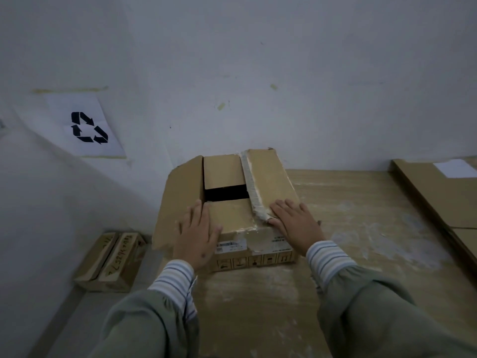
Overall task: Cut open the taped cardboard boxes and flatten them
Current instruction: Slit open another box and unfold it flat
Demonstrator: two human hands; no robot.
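Nearest to me are my two forearms in grey-green sleeves with striped cuffs, reaching out over a pale wooden table marked with whitish smears. My left hand lies flat with straight fingers on the near left corner of the cardboard box, its fingertips on the edge of the raised left flap; it grips nothing. My right hand is also spread flat, palm down, pressing on the near end of the right flap, with its thumb beside the ragged strip of tape that runs along that flap's inner edge. The box sits on the table's left part, just in front of me, its far end close to the wall; I cannot tell whether it touches. Its top is partly open, a dark gap showing between the inner flaps, and its near side bears a barcode label and a row of handling symbols. To the left and lower down, on the floor by the wall, lies a smaller box with handwriting on it. At the right edge of the table lies flat cardboard carrying a white label. Beyond, on the left of the white wall, a paper sheet with a recycling symbol is taped.
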